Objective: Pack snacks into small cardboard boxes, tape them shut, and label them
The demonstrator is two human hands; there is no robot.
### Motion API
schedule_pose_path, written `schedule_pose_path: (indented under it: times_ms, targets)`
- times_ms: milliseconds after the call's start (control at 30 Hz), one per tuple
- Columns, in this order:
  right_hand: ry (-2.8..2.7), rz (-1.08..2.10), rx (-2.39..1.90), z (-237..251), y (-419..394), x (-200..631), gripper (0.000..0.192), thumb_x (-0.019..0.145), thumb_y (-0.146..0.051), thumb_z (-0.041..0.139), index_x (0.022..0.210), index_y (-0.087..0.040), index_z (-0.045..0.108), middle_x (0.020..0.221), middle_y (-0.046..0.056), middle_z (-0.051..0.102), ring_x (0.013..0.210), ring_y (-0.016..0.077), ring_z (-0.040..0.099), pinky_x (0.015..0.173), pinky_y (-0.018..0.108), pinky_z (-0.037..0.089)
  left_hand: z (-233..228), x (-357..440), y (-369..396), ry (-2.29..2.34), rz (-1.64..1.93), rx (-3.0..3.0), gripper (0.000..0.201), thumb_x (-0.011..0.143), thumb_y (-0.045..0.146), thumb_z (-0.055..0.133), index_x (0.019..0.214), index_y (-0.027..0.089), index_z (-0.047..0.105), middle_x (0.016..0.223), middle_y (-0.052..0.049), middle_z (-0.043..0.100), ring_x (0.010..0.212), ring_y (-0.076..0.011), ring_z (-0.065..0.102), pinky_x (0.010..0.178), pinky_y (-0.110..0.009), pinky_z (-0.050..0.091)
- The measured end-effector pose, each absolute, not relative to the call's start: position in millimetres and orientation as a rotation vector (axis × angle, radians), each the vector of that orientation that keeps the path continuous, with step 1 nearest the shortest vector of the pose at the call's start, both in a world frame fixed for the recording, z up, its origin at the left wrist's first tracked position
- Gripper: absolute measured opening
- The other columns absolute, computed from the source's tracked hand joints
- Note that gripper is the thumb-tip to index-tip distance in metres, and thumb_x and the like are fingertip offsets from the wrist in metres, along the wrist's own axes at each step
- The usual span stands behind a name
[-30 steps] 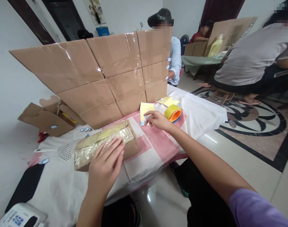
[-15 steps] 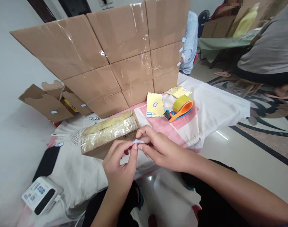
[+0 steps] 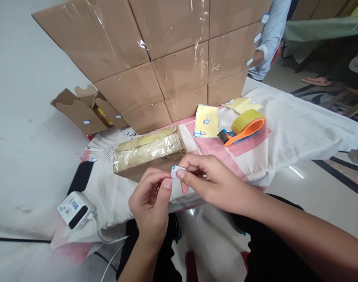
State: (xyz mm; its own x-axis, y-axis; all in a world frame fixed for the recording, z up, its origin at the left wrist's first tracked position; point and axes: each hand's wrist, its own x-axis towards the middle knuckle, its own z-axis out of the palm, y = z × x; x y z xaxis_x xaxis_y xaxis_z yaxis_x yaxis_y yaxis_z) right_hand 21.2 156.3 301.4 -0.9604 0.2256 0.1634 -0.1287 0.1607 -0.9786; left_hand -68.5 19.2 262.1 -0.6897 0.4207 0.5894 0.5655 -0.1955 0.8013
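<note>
Between both hands' fingers [image 3: 181, 175], a small sticker [image 3: 176, 170] shows, print unreadable.

Pale glossy floor [image 3: 26, 129], taped cardboard wall [image 3: 167, 47], cloth-covered table [image 3: 299, 129]

both hands [image 3: 179, 188] pinch a small sticker [image 3: 177, 170] above the parcel [image 3: 148, 150].

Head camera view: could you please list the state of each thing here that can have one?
Small white sticker with blue edge: pinched in the right hand, off the table.
Left hand: fingertips beside the sticker; contact unclear.
Flat cardboard parcel under clear wrap: lying closed.
Yellow sticker sheet: flat, few stickers left.
Orange tape dispenser: resting on the cloth.
Brown cardboard screen: upright, taped.
Small brown box: flaps open.
</note>
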Motion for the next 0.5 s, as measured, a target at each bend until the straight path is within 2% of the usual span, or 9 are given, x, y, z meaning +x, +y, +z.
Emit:
schedule_pose_path:
  times_ms: [300,500]
  targets:
    - [-2.277,1.74,-0.058,298.2,150.3,27.3,0.023,0.097,-0.028,0.053,0.076,-0.019,0.052,0.066,-0.003,0.055,0.058,0.0095,0.047,0.052,0.022,0.036,265.6,-79.2,12.9,-1.96,-2.067,-1.288,0.012,0.09,0.013,0.062,0.082,0.02,0.069,0.072,0.001,0.054,0.069,-0.0115,0.051,0.059,-0.024,0.04]
    - [-2.259,1.7,-0.105,297.4,150.6,20.9,0.028,0.1,-0.033,0.05,0.076,-0.019,0.054,0.069,-0.002,0.055,0.059,0.0101,0.047,0.052,0.023,0.037,266.5,-83.1,12.3,-2.173,-2.004,-1.268,0.018,0.095,0.023,0.059,0.078,0.019,0.064,0.072,0.001,0.053,0.068,-0.0117,0.049,0.059,-0.025,0.039]
